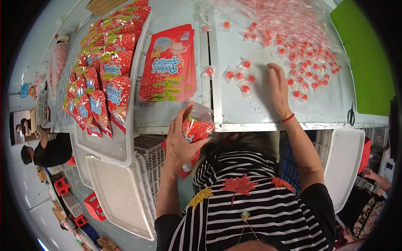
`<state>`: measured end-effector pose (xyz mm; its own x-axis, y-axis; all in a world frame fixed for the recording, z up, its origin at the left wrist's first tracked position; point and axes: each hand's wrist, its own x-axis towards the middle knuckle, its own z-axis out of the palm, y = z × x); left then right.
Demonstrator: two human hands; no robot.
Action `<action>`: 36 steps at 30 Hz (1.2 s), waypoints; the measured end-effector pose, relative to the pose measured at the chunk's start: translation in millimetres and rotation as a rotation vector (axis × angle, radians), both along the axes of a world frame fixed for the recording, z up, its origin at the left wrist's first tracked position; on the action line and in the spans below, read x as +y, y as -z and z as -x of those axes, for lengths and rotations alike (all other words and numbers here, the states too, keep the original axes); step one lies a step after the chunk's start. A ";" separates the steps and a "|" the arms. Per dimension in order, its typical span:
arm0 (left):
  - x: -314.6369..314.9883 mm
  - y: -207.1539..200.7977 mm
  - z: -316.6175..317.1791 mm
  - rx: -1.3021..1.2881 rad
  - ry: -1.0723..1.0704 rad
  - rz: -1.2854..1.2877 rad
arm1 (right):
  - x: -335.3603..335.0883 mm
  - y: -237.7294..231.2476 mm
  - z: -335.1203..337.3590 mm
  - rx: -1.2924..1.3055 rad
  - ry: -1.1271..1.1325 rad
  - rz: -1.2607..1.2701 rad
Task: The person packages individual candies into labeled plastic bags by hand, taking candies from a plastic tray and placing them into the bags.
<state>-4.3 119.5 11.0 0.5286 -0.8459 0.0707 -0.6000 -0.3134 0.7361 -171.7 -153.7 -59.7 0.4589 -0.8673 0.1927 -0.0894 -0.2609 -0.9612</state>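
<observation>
My left hand (178, 144) is wrapped round a red candy pouch (197, 129) at the table's front edge. The pouch's mouth gapes upward, and its clear inner side shows. Out over the table, my right hand (278, 90) has its fingers stretched forward, with nothing seen in them. Several small red candies in clear wrappers (238, 75) lie just left of it. A wide spread of the same wrapped candies (309, 75) lies to its right. Flat red pouches (168, 62) are stacked on the table, beyond my left hand.
Filled red pouches (117, 92) cover a white tray (121, 144) at the left. Clear plastic sheeting (289, 14) lies at the back, beside a green board (364, 54). Scissors (351, 115) hang at the right edge. White trays (119, 188) stand below; a person (52, 150) is far left.
</observation>
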 end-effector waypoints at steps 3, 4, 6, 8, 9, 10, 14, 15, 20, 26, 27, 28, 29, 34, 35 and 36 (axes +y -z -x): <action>-1.1 -3.0 -0.8 0.018 -0.005 -0.032 | 22.3 -8.7 -22.2 0.398 -0.092 0.720; -0.9 -5.0 -0.8 0.024 0.000 -0.057 | 32.2 -18.9 -35.1 0.502 -0.145 0.844; 0.6 -4.9 0.4 -0.001 -0.003 -0.069 | 41.3 -22.9 -64.2 0.511 -0.264 0.880; 0.9 -5.2 0.8 -0.051 0.011 -0.032 | 44.6 -17.5 -95.1 0.523 -0.325 0.917; -0.4 -4.5 1.0 -0.053 0.022 -0.028 | 40.7 -9.7 -103.5 0.527 -0.313 0.918; -1.4 -3.3 1.4 -0.051 0.027 -0.036 | 35.8 0.0 -110.0 0.550 -0.410 0.982; 4.8 -6.7 1.3 -0.009 -0.031 0.010 | 36.7 -4.9 -105.5 0.617 -0.592 1.013; 6.8 -3.8 0.4 0.000 -0.030 0.011 | 33.3 -5.4 -96.6 0.581 -0.599 0.956; 8.1 -6.1 -3.5 0.009 -0.048 0.051 | -14.1 -21.3 -46.5 0.156 -0.187 0.251; -7.5 -9.6 -2.5 -0.042 -0.062 0.030 | 1.8 2.6 -36.3 0.426 -0.052 0.646; -9.3 -10.6 -0.6 -0.069 -0.058 0.016 | 16.2 -2.6 -43.8 0.530 -0.070 0.649; -9.8 -11.3 0.9 -0.075 -0.048 0.013 | 28.2 -4.4 -54.6 0.596 -0.035 0.661; -10.4 -11.3 2.4 -0.058 -0.051 0.001 | 36.7 -6.7 -62.5 0.624 -0.048 0.657; -3.8 3.6 2.6 0.037 -0.127 -0.052 | 52.9 12.8 -97.0 0.505 -0.038 0.731; -2.7 1.7 3.5 0.035 -0.131 -0.050 | 56.0 13.5 -101.8 0.463 -0.030 0.747; -1.4 3.1 2.9 0.030 -0.144 -0.074 | 58.0 10.2 -102.2 0.424 -0.022 0.765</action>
